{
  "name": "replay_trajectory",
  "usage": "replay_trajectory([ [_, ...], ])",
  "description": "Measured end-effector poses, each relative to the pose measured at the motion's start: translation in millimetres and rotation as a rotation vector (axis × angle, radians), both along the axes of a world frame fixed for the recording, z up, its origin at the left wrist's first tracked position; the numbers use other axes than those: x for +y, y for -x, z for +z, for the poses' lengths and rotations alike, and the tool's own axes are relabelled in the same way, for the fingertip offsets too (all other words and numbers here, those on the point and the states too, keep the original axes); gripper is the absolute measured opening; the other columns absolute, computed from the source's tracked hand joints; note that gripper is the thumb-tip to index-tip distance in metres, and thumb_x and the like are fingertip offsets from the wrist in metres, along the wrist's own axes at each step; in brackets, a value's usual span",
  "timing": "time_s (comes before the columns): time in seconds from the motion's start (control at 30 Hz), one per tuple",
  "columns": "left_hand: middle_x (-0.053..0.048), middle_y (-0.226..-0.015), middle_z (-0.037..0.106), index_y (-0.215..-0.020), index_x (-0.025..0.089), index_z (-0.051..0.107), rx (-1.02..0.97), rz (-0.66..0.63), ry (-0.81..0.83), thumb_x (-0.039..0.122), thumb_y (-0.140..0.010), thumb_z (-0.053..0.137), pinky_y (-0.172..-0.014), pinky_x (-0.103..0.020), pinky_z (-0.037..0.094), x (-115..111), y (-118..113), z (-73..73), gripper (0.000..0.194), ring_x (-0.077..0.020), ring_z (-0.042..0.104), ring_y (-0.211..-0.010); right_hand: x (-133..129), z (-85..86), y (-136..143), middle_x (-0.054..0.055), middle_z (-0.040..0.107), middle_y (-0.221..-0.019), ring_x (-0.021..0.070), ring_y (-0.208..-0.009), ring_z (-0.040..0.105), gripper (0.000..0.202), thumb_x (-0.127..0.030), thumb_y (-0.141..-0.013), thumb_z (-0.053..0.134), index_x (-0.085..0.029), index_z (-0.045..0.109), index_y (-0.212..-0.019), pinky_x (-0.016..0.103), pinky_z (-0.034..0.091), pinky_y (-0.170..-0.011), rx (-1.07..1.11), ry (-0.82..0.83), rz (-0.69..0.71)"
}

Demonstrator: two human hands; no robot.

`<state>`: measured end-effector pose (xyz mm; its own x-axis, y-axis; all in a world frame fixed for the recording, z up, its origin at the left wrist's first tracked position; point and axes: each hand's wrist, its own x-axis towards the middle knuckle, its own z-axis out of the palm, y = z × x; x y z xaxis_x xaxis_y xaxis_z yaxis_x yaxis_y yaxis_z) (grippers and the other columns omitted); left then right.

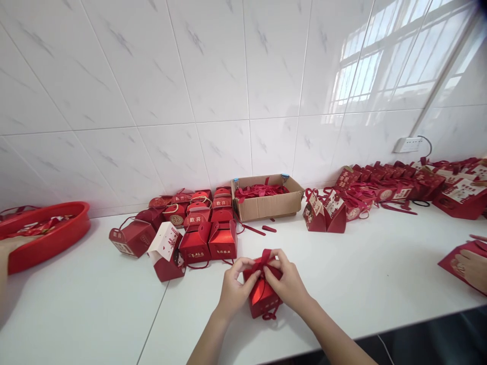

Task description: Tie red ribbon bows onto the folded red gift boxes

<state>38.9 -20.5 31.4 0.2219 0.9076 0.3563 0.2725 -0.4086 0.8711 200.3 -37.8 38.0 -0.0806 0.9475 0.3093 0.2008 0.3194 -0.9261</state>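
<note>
A small red gift box (262,300) stands on the white table in front of me, with a dark red cord hanging at its lower right. On top of it a red ribbon (266,255) is looped up in a bow shape. My left hand (236,285) pinches the ribbon from the left side, thumb against fingers. From the right, my right hand (287,278) pinches the ribbon too, its thumb close to my left thumb. The exact knot under the fingertips is partly hidden.
Several red gift boxes (222,242) stand in rows left of centre. Behind them a cardboard box (272,207) holds red ribbons. More boxes (460,195) line the right side. A red basin (49,243) is at far left. Another person's hand (472,267) touches a box at far right.
</note>
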Motion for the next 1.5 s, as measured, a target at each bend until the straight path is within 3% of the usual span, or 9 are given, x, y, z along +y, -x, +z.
replay_trajectory([
  [0.13, -0.002, -0.079, 0.064, -0.076, 0.019, 0.057, -0.004, 0.047, -0.049, 0.026, -0.080, 0.062, -0.075, -0.027, 0.050, 2.2, -1.1, -3.1, 0.009, -0.0159, 0.062, -0.078, -0.6, -2.8, 1.5, -0.006, 0.064, -0.062, 0.0136, -0.052, 0.053, 0.015, -0.023, -0.085, 0.048, -0.025, 0.038, -0.096, 0.023, 0.040, -0.051, 0.024, -0.004, -0.044],
  [0.4, -0.002, -0.079, 0.065, -0.075, 0.019, 0.058, -0.025, 0.042, -0.029, 0.025, -0.077, 0.064, -0.077, -0.028, 0.050, 3.0, -0.5, -1.0, 0.009, -0.0168, 0.062, -0.080, 0.3, -8.5, 3.7, -0.005, 0.063, -0.063, 0.0139, -0.055, 0.056, 0.011, -0.023, -0.087, 0.047, -0.025, 0.039, -0.094, 0.024, 0.042, -0.053, 0.022, -0.058, -0.076],
  [0.5, -0.002, -0.079, 0.065, -0.075, 0.019, 0.057, -0.033, 0.038, -0.002, 0.026, -0.077, 0.063, -0.077, -0.028, 0.050, 1.7, -1.1, -0.7, 0.010, -0.0167, 0.062, -0.079, -0.1, -8.9, 3.6, -0.002, 0.063, -0.070, 0.0139, -0.062, 0.058, 0.002, -0.023, -0.089, 0.045, -0.024, 0.044, -0.091, 0.024, 0.046, -0.059, -0.007, -0.123, -0.055],
  [0.77, -0.003, -0.082, 0.064, -0.076, 0.019, 0.058, -0.015, 0.022, -0.072, 0.023, -0.079, 0.062, -0.079, -0.030, 0.049, 2.0, -0.6, -2.9, 0.007, -0.0177, 0.061, -0.082, -3.9, 2.0, 0.7, 0.004, 0.071, -0.089, 0.0173, -0.082, 0.067, 0.019, -0.021, -0.089, 0.045, -0.021, 0.056, -0.105, 0.029, 0.052, -0.076, -0.051, -0.090, -0.019],
  [1.0, -0.002, -0.082, 0.064, -0.076, 0.020, 0.059, -0.021, 0.041, -0.134, 0.020, -0.079, 0.061, -0.078, -0.029, 0.050, 3.4, -0.4, -1.3, 0.004, -0.0171, 0.062, -0.082, -5.8, 4.2, -0.4, 0.007, 0.066, -0.091, 0.0192, -0.083, 0.064, 0.020, -0.019, -0.084, 0.053, -0.020, 0.068, -0.097, 0.033, 0.053, -0.076, -0.184, -0.211, -0.050],
  [1.13, -0.004, -0.083, 0.065, -0.078, 0.019, 0.062, 0.004, 0.014, -0.116, 0.020, -0.080, 0.060, -0.078, -0.030, 0.051, 4.3, 2.1, 1.5, 0.003, -0.0176, 0.063, -0.082, -3.8, -2.7, -1.9, 0.009, 0.059, -0.091, 0.0199, -0.081, 0.060, 0.019, -0.021, -0.085, 0.053, -0.020, 0.072, -0.089, 0.036, 0.053, -0.075, -0.210, -0.184, -0.098],
  [1.3, -0.005, -0.087, 0.065, -0.083, 0.019, 0.063, 0.078, -0.021, -0.123, 0.016, -0.080, 0.057, -0.079, -0.031, 0.050, 4.7, 3.7, 5.9, 0.007, -0.0182, 0.063, -0.085, -2.6, -11.9, -1.2, 0.011, 0.058, -0.110, 0.0267, -0.107, 0.053, 0.015, -0.022, -0.084, 0.056, -0.022, 0.070, -0.081, 0.047, 0.046, -0.093, -0.195, -0.108, -0.173],
  [1.5, -0.003, -0.082, 0.063, -0.082, 0.020, 0.062, 0.115, 0.047, -0.165, 0.016, -0.082, 0.054, -0.074, -0.030, 0.050, 3.3, -1.1, 7.5, 0.009, -0.0174, 0.062, -0.080, -3.0, -13.0, 1.3, 0.011, 0.051, -0.132, 0.0301, -0.126, 0.042, 0.013, -0.025, -0.083, 0.057, -0.022, 0.067, -0.076, 0.054, 0.034, -0.104, -0.149, -0.028, -0.177],
])
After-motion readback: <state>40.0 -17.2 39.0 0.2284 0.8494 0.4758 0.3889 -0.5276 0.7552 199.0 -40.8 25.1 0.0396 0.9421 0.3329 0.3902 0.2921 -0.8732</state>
